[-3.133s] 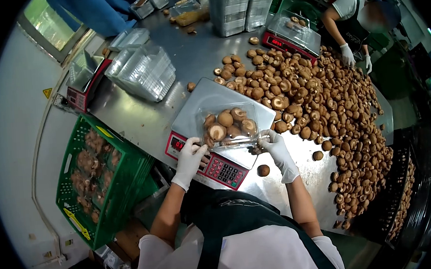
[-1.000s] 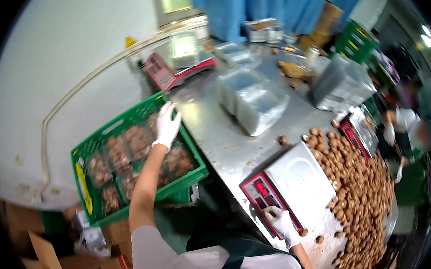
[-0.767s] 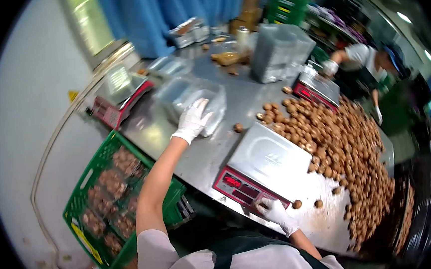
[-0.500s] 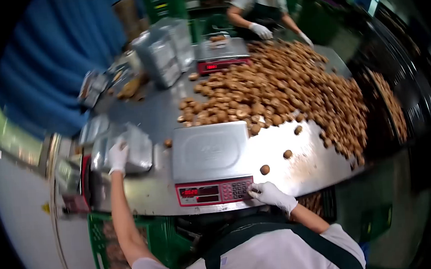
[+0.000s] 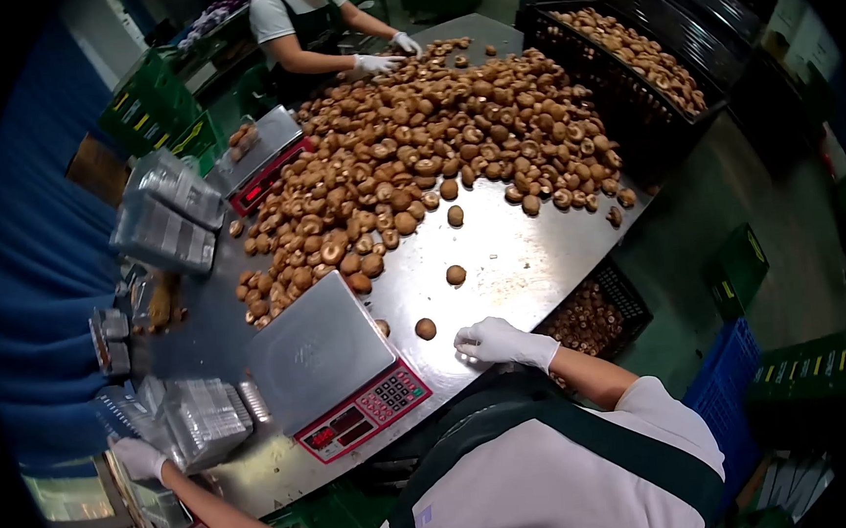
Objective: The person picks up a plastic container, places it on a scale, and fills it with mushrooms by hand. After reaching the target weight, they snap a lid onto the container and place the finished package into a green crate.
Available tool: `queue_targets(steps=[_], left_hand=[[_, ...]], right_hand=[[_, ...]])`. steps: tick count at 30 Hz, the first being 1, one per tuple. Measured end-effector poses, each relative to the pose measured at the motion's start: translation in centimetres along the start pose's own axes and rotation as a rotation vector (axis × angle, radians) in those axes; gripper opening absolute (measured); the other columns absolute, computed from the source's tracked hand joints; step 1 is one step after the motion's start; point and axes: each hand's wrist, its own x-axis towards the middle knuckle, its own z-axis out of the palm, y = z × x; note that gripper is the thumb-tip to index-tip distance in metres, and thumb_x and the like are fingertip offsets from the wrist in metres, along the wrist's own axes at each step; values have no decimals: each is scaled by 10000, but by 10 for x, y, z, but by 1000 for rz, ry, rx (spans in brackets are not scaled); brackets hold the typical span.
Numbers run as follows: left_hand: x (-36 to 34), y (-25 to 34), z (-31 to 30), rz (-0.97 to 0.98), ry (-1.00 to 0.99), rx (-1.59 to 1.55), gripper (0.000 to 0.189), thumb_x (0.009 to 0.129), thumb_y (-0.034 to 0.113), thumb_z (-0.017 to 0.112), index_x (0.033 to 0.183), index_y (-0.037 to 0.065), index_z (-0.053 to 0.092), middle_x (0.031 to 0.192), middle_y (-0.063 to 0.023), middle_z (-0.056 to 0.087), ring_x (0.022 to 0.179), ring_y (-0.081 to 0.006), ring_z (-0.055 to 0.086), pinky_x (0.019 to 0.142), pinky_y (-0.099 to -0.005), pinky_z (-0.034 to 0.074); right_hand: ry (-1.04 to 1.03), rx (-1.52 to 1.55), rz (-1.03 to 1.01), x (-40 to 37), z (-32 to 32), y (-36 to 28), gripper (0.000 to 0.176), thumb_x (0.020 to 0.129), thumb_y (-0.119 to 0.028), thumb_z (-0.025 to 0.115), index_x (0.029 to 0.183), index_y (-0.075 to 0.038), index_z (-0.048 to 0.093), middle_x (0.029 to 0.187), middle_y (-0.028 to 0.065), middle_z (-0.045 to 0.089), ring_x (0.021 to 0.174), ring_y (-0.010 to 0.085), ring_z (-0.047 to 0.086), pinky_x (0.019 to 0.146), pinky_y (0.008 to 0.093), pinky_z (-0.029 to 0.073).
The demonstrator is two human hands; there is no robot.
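Note:
My gloved left hand (image 5: 140, 458) is at the left table edge, fingers closed at the lower rim of a clear plastic tray (image 5: 119, 411), tilted beside a stack of clear plastic trays (image 5: 202, 422). My gloved right hand (image 5: 507, 344) hovers near the front edge, fingers curled toward the thumb; whatever they hold, if anything, is hidden. Between my hands sits a digital scale with a bare metal plate (image 5: 316, 345) and a red-framed keypad (image 5: 389, 394). A loose brown mushroom (image 5: 426, 329) lies just left of my right hand, with another mushroom (image 5: 456, 275) farther up.
A large mushroom heap (image 5: 406, 157) covers the far table. Across it, a person (image 5: 303, 27) in white gloves touches the heap. A second scale (image 5: 264, 162) and more stacked trays (image 5: 169, 213) stand at left. Mushroom-filled crates (image 5: 639, 58) are at right, with another crate (image 5: 593, 316) below the edge.
The camera view has turned, shifting the scene. My right hand has moved off the scale's keypad edge to the right. My left hand has shifted from atop the tray stack to its outer side.

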Motion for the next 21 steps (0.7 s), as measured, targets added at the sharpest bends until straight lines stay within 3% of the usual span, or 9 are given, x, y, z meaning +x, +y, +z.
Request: queue_targets(steps=[2,4,6,10,12,14,18,20,21], left_hand=[[-2,17,-21,83,165,-324,355,965,265,428,1247,83,545,1166,-179,602,1015,-368,580,853,-391,455],[-37,51,-44,166,74,-425,365,967,254,459,1280,75,518,1229,-164,570,1063,-326,568,873,-353,444],[-97,92,-61,245,-155,-594,340,949,116,468,1280,53,513,1234,-135,575,1069,-262,582,908,-349,435],[-222,123,-58,742,-468,-584,398,877,19,524,1271,78,528,1201,-154,585,1079,-270,572,919,-330,438],[-269,120,-57,754,-935,-537,395,857,34,536,1247,92,537,1103,-181,612,1046,-307,583,899,-362,451],[-291,145,-81,777,-1050,-104,415,828,13,547,1233,104,554,1026,-186,630,977,-298,610,866,-360,467],[-289,154,-95,787,-1090,-455,373,817,41,589,1189,73,581,990,-189,637,905,-296,630,825,-345,487],[-280,170,-106,535,-1373,-317,349,798,93,646,1143,54,606,952,-185,643,833,-287,642,776,-338,503],[-278,179,-107,498,-1332,-338,348,781,135,685,1109,41,618,936,-167,649,795,-277,646,732,-339,511]], right_hand=[[4,-10,-27,3,-2,10,261,854,-299,511,999,-136,655,804,135,668,764,327,637,750,409,493],[17,-8,-41,7,-3,20,258,847,-296,512,991,-137,656,793,135,664,746,329,635,732,412,495],[42,0,-84,12,-4,27,251,842,-289,511,984,-138,653,785,138,660,735,332,631,716,417,494],[2,20,-94,16,-20,33,236,841,-274,509,975,-132,641,777,159,643,731,346,623,706,429,486],[-4,29,-80,18,-30,38,234,841,-270,509,975,-131,640,783,163,641,737,350,622,710,432,484],[-11,32,-69,22,-39,47,233,841,-267,509,976,-129,639,789,167,640,743,353,621,714,435,482],[-5,5,-40,31,-63,66,246,840,-261,514,998,-119,639,834,174,647,790,357,623,746,434,480],[72,43,42,34,-77,77,273,842,-265,514,1032,-112,638,864,175,655,824,350,627,776,420,485],[128,12,70,39,-80,89,303,847,-276,515,1062,-97,633,872,173,661,846,348,627,803,410,487]])
